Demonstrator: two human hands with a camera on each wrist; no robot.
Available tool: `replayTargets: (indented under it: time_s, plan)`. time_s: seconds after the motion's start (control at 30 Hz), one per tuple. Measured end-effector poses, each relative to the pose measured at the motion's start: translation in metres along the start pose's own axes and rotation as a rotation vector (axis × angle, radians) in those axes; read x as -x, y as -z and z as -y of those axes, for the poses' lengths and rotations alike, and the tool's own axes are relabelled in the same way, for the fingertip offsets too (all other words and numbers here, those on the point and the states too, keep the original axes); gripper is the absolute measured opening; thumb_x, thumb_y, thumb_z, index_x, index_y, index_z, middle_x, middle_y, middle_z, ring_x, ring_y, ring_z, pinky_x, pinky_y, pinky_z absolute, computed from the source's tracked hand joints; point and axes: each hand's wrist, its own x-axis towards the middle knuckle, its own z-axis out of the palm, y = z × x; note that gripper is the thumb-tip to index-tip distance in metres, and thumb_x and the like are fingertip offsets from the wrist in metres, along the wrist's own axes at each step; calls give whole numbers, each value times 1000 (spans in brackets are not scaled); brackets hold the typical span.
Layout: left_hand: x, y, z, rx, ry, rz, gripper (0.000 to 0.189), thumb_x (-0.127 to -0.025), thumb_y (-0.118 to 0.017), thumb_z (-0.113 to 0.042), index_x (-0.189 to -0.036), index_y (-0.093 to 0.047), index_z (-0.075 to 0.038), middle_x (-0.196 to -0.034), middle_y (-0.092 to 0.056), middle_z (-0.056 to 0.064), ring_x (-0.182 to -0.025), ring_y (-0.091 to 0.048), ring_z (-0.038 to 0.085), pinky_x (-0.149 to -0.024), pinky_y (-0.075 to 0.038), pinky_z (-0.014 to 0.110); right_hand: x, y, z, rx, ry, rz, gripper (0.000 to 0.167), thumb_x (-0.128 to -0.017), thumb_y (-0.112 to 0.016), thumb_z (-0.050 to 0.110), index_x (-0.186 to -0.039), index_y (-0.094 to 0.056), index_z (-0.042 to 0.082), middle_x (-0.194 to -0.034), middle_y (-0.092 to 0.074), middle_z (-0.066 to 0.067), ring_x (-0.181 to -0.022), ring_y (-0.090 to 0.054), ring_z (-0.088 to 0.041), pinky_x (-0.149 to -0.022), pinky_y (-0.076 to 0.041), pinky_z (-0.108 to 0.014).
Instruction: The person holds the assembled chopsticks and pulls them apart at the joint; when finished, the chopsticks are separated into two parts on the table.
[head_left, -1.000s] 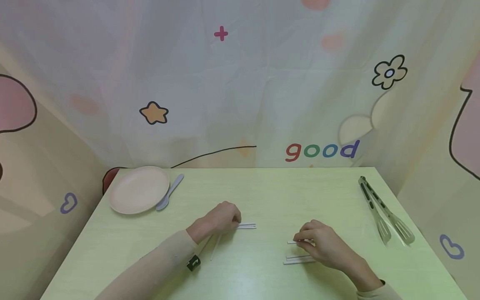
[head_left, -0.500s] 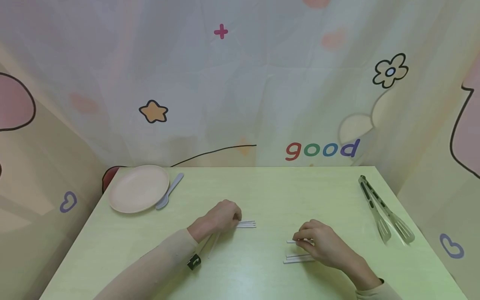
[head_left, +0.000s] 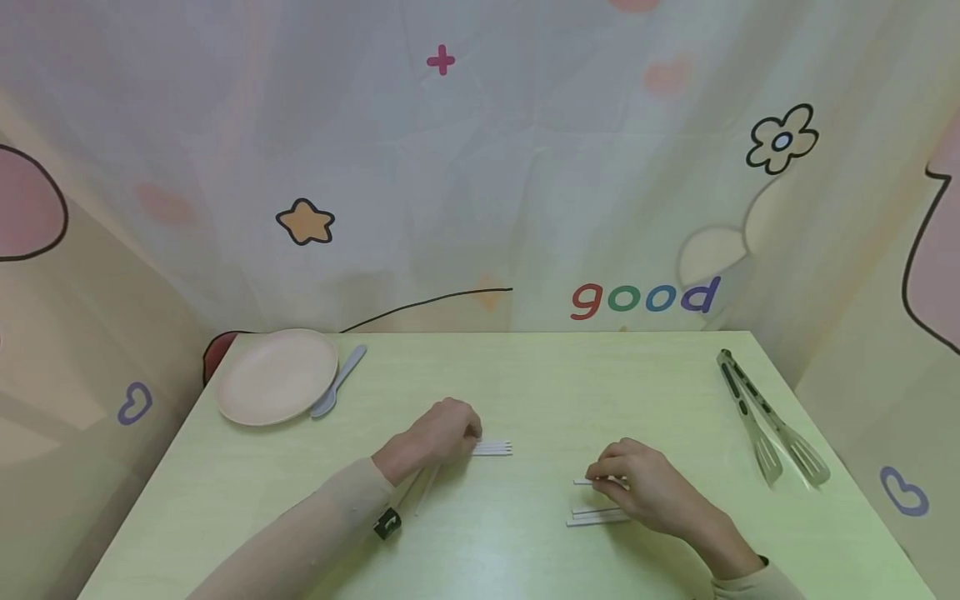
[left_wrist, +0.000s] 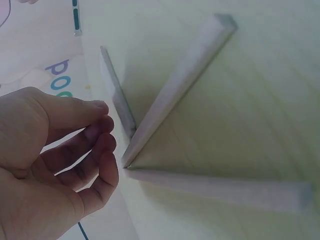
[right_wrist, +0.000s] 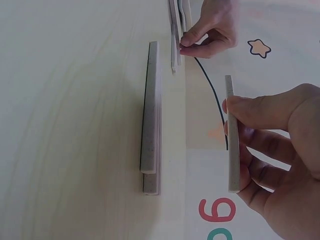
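Several pale chopsticks (head_left: 493,449) lie side by side on the table under the fingertips of my left hand (head_left: 435,435). Its fingers are curled, thumb tip close to the index tip. No stick shows between them in the left wrist view, and whether they pinch one is hidden. Two more sticks, one of them a pale chopstick (left_wrist: 182,82), fan out below that hand. My right hand (head_left: 637,492) pinches one chopstick (right_wrist: 233,160) between thumb and fingertips, off the table. Two chopsticks (right_wrist: 150,107) lie almost together on the table just nearer than it.
A round pale plate (head_left: 277,379) sits at the back left, with a grey-lavender spoon (head_left: 337,385) against its right side. Metal tongs with slotted heads (head_left: 768,417) lie at the far right. A patterned curtain (head_left: 480,167) hangs behind the table's back edge.
The chopstick tips by my left hand have spread from a tight bunch into an even row. Both hands stay almost in place, and the right one keeps its chopstick.
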Motion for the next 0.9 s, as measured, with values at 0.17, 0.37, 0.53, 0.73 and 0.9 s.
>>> replayTargets:
  time_s: [0.17,0.37,0.53,0.73,0.9]
  plan:
    - [6,4,3,3,-6,-28,11,-85,-67,-4,-90,-77,-4,-91,-75,7,-87,-68,19,-75,-55,29,0,-1,0,8,-10,0,13,-80,-77,7,-87,-76,17,-84,-65,14,-79,-56,-4,-64,-48,-20]
    - [17,6,8,-7,-13,-64,10,-84,-68,-2,-90,-76,-1,-87,-73,8,-82,-67,20,-72,-55,31,0,-1,-1,11,-21,9,13,-79,-77,7,-87,-76,17,-84,-64,15,-79,-56,-5,-64,-48,-20]
    - [27,6,10,-5,33,-86,8,-85,-69,-3,-91,-75,-1,-86,-72,8,-79,-66,18,-71,-55,32,0,-3,-2,3,-17,14,12,-79,-77,7,-87,-76,16,-84,-64,14,-80,-56,-4,-64,-48,-20]
    - [45,6,4,22,105,-133,5,-83,-67,-4,-84,-72,-3,-78,-70,4,-64,-58,11,-60,-51,28,2,-4,0,-19,-15,28,14,-79,-77,5,-88,-76,17,-84,-65,13,-79,-55,-4,-64,-47,-20]
    - [58,5,-2,50,177,-152,3,-80,-70,-5,-80,-69,-2,-74,-69,5,-58,-54,10,-54,-48,26,3,-6,0,-35,-5,32,14,-79,-77,5,-88,-76,16,-84,-65,13,-79,-55,-4,-64,-48,-20]
